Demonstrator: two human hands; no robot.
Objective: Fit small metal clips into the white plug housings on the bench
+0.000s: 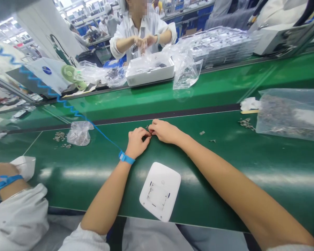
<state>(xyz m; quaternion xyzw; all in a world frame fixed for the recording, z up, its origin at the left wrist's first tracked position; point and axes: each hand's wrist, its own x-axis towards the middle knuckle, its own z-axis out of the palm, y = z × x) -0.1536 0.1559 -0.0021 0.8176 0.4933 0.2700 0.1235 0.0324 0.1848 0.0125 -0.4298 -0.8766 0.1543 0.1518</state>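
Green bench [277, 167] is bearing a white casing [159, 190] at its near edge; left hand [137, 141] and right hand [163, 130] are pinching nearly closed by small parts [147, 127], any hold unclear; stray left forearm [107, 195] could be knocking casing off.

This is a factory, prob. an assembly hall for small electronics. What shows it: a long green desk [214, 165] w/ loose metal pcs [59, 136], a plastic bag [282, 116] containing many more small pcs, and a flat white device [170, 177] w/ battery bay; a blue wrist strap [127, 158] on coiled cord [49, 91], antistatic type, it seems; stacked clear trays [219, 47] opposite, near a co-worker [157, 26] in white clothes. In the bkgd., further workstations [191, 9] stand in rows, w/ other ppl. [112, 24] there.
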